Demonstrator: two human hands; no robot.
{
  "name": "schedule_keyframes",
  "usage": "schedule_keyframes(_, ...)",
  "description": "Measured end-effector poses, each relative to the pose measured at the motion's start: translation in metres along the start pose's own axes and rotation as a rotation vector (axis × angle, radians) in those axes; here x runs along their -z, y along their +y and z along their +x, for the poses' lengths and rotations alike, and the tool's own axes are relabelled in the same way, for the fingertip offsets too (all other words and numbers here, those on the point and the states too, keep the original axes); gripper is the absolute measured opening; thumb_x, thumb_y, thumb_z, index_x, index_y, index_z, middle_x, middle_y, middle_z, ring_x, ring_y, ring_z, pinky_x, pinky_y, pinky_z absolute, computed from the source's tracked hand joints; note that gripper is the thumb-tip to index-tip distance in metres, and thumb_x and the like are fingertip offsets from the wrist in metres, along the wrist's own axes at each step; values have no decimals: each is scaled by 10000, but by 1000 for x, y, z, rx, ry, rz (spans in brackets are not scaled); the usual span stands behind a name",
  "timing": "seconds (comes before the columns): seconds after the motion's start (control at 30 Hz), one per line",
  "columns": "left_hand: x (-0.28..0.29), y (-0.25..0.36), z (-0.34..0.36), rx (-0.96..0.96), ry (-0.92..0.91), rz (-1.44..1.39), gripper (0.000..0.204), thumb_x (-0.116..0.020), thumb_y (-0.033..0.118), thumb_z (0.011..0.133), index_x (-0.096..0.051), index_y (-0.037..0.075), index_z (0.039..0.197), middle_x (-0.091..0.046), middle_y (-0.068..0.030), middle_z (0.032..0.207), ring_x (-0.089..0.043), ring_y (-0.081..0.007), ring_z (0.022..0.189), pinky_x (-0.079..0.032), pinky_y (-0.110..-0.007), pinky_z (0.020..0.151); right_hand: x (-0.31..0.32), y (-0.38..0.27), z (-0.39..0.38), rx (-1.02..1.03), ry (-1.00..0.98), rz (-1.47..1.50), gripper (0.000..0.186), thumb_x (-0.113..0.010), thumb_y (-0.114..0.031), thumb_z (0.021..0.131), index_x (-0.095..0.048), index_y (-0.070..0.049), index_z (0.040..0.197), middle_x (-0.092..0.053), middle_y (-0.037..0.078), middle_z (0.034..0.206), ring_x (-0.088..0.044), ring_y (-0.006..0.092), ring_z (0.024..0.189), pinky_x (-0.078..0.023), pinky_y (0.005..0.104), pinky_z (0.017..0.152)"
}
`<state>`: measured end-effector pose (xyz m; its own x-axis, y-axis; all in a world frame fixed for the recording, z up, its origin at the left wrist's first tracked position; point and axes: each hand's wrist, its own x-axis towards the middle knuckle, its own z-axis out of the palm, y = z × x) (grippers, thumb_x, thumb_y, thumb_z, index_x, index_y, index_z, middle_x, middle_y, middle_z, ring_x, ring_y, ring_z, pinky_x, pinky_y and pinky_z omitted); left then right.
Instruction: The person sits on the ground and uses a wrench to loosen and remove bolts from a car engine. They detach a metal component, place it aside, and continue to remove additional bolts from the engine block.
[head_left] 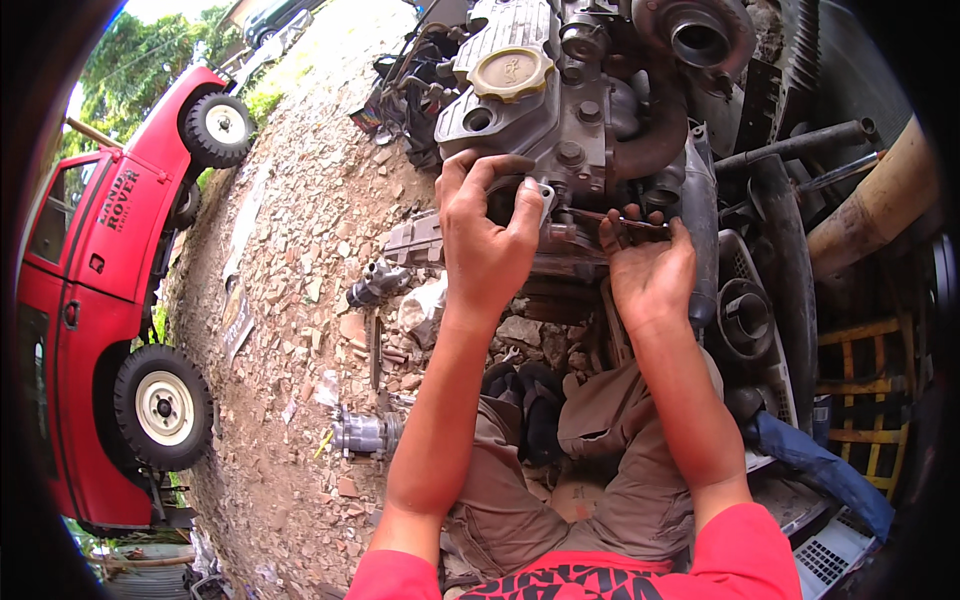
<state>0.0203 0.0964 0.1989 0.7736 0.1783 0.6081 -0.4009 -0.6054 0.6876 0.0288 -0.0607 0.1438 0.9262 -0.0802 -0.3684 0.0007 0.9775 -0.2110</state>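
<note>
In front of me stands a greasy engine [570, 120] with a ribbed cover and a yellowish oil filler cap [510, 73]. My left hand [485, 235] curls its fingers and thumb around a round metal part with a flat grey flange [547, 203], held against the engine's near face. Most of that part is hidden behind the fingers. To its right, my right hand [652, 265], palm up, pinches a thin dark metal rod-like tool [645, 224] between thumb and fingers. The tool points left toward the flange; its exact kind I cannot make out.
A turbocharger [695, 40] sits at the engine's far right. On the stony ground at left lie a metal fitting [377, 283] and a cylindrical metal part [360, 433]. Pipes [785, 220] and a grey crate [770, 350] crowd the right. A red off-road vehicle [100, 270] stands far left.
</note>
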Motion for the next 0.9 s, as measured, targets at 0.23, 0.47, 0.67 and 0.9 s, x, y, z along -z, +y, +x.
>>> schedule_keyframes(0.23, 1, -2, -1, -54, 10, 76, 201, -658, 132, 789, -672, 24, 958, -529, -176, 1088, -486, -330, 1080, -416, -404, 937, 0, -12, 9, -35, 12, -92, 203, -354, -255, 1009, -443, -74, 982, -539, 145, 998, -565, 381, 918, -478, 510, 820)
schedule_keyframes(0.47, 2, 2, 0, -34, -4, 61, 200, -657, 136, 794, -674, 21, 957, -519, -179, 1086, -480, -330, 1081, -419, -408, 929, -2, -20, 12, -12, -107, -260, 178, -373, -216, 992, -452, -56, 978, -554, 161, 990, -613, 432, 916, -515, 536, 799)
schedule_keyframes(0.67, 3, 2, 1, 6, -29, -6, 200, -657, 140, 801, -677, 25, 965, -514, -172, 1081, -480, -323, 1068, -424, -410, 923, -1, -52, 32, 117, -256, -725, 224, -401, -169, 995, -524, 17, 1021, -615, 170, 978, -675, 335, 859, -586, 424, 733)
schedule_keyframes(0.9, 1, -1, 4, -25, -21, 14, 163, -647, 119, 802, -677, 32, 937, -503, -148, 1012, -490, -302, 1009, -429, -392, 879, -5, -64, 38, 273, -262, -963, 223, -619, -150, 948, -608, 53, 1038, -672, 132, 936, -676, 186, 781, -566, 298, 707)
